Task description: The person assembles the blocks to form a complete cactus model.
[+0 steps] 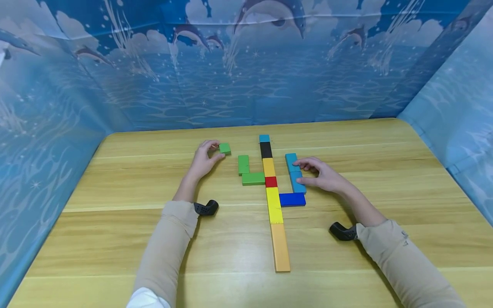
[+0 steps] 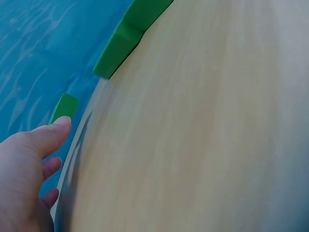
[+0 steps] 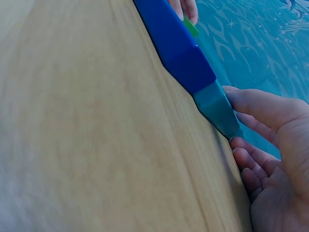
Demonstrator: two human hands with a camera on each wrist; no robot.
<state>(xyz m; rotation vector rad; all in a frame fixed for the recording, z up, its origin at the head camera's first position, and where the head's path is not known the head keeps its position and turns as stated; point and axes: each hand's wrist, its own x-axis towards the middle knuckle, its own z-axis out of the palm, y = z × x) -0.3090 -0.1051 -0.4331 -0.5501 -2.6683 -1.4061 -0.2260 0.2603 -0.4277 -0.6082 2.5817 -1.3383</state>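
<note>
My left hand [image 1: 206, 159] pinches a small green block [image 1: 225, 148] between thumb and fingers, to the left of the other blocks. In the left wrist view the thumb lies against that green block [image 2: 66, 105]. At the right, my right hand [image 1: 321, 174] touches two light blue blocks laid end to end: its fingertips are at the far light blue block [image 1: 291, 161], its thumb at the near light blue block [image 1: 297, 181]. A dark blue block [image 1: 292, 199] joins their near end to a long row. In the right wrist view, the thumb meets the light blue side [image 3: 217, 106].
The row runs from a light blue square [image 1: 264, 138] through black [image 1: 265, 149], orange [image 1: 268, 167], red [image 1: 271, 182] and yellow [image 1: 274, 205] to a tan block [image 1: 280, 248]. Two green blocks [image 1: 253, 179] branch left. A dolphin-print curtain [image 1: 246, 85] surrounds the wooden table [image 1: 115, 231].
</note>
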